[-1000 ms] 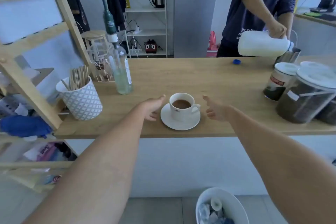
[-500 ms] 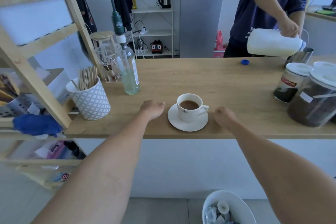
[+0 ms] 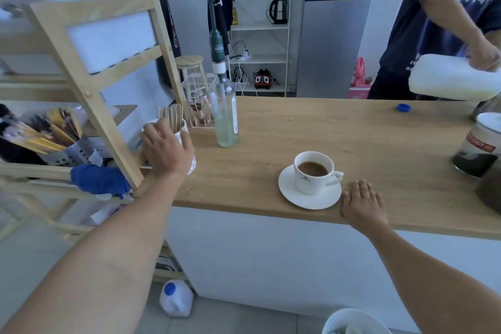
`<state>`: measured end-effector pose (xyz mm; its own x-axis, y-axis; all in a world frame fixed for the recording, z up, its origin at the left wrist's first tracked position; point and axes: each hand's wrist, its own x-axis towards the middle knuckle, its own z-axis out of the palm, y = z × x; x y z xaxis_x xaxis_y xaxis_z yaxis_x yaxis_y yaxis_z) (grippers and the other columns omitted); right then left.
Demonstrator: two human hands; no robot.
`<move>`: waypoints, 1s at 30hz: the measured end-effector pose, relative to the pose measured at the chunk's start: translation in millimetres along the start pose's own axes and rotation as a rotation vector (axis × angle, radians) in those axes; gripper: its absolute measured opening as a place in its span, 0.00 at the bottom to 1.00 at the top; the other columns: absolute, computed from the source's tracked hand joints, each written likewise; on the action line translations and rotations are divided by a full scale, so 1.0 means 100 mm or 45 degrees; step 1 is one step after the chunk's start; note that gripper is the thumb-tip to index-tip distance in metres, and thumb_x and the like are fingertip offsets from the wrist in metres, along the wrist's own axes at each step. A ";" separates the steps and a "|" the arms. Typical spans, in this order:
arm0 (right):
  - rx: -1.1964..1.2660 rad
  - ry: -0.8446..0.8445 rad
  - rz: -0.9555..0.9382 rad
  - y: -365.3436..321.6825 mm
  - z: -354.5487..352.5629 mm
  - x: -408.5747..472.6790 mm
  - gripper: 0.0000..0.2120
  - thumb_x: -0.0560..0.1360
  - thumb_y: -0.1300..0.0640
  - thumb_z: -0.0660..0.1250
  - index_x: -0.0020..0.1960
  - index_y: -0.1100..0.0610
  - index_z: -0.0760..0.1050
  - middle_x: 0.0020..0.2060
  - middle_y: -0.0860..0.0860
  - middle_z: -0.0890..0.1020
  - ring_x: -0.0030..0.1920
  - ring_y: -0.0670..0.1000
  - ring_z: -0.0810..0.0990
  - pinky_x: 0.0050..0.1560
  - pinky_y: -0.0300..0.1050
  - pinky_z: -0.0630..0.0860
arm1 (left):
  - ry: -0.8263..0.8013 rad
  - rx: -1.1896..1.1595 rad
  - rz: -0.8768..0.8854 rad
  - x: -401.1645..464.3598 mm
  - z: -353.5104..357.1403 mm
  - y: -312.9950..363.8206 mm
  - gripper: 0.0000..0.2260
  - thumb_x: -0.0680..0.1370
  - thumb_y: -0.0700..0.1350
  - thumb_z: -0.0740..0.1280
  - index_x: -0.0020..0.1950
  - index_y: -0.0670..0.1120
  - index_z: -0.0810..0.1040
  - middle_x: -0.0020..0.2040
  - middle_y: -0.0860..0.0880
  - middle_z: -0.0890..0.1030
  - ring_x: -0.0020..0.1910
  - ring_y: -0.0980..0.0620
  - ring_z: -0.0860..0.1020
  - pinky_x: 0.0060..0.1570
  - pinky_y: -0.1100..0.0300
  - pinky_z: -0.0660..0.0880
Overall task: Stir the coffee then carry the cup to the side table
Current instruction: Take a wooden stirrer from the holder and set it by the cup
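The left hand point(image 3: 166, 148) is reaching, fingers spread, over the stick holder point(image 3: 179, 135), apparently pinching nothing yet, and should pull one stick point(image 3: 172, 116) for the coffee cup point(image 3: 314, 172) beside the flat, empty right hand point(image 3: 363, 205).

Left hand point(image 3: 166, 148) at stirrer holder point(image 3: 181, 135)

Pale walls all round, soft even light. A wooden counter point(image 3: 339, 127) tops a white base. Behind it stands a white shelving unit point(image 3: 260, 58) holding a black kettle point(image 3: 279, 10), beside a grey refrigerator point(image 3: 333, 43). Grey tiled floor point(image 3: 233, 317) below.
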<state>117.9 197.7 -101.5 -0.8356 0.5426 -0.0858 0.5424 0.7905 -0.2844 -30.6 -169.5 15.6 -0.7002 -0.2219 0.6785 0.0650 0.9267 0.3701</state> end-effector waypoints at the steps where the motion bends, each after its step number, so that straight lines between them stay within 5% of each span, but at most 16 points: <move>1: -0.001 0.005 0.002 0.00 0.00 0.00 0.27 0.82 0.49 0.42 0.78 0.59 0.48 0.79 0.53 0.50 0.79 0.52 0.46 0.78 0.50 0.44 | -0.014 -0.035 -0.084 0.01 0.00 -0.04 0.19 0.76 0.48 0.65 0.59 0.36 0.71 0.57 0.34 0.73 0.55 0.36 0.71 0.52 0.45 0.70; 7: -0.014 0.005 0.007 -0.01 0.01 -0.01 0.28 0.81 0.48 0.41 0.78 0.57 0.48 0.79 0.53 0.50 0.79 0.51 0.46 0.78 0.50 0.44 | -0.142 -0.207 -0.286 0.14 0.04 -0.12 0.16 0.78 0.52 0.63 0.54 0.39 0.76 0.53 0.39 0.77 0.50 0.39 0.77 0.47 0.49 0.74; 13: -0.018 0.000 0.013 -0.02 0.00 -0.01 0.28 0.81 0.49 0.41 0.78 0.58 0.48 0.79 0.52 0.49 0.79 0.51 0.46 0.78 0.49 0.43 | -0.140 -0.229 -0.302 0.24 0.02 -0.04 0.10 0.79 0.43 0.60 0.50 0.40 0.79 0.54 0.41 0.77 0.48 0.39 0.78 0.43 0.53 0.73; 20: -0.019 -0.022 0.016 -0.03 -0.01 -0.02 0.28 0.81 0.48 0.41 0.79 0.58 0.47 0.79 0.52 0.49 0.79 0.51 0.45 0.78 0.49 0.43 | 0.024 -0.198 0.112 0.29 -0.05 0.23 0.10 0.79 0.41 0.60 0.51 0.38 0.79 0.51 0.39 0.78 0.45 0.38 0.77 0.37 0.54 0.66; 30: -0.011 -0.070 0.005 -0.04 -0.07 -0.02 0.28 0.82 0.48 0.42 0.79 0.59 0.47 0.79 0.54 0.48 0.79 0.52 0.44 0.78 0.50 0.42 | 0.107 -0.441 0.736 0.15 -0.06 0.93 0.05 0.78 0.37 0.64 0.44 0.40 0.78 0.32 0.46 0.79 0.26 0.49 0.75 0.22 0.63 0.65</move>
<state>118.1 195.2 -93.8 -0.8367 0.5297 -0.1393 0.5466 0.7908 -0.2754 -30.4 -88.9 64.0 -0.4279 0.2442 0.8702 0.6460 0.7561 0.1055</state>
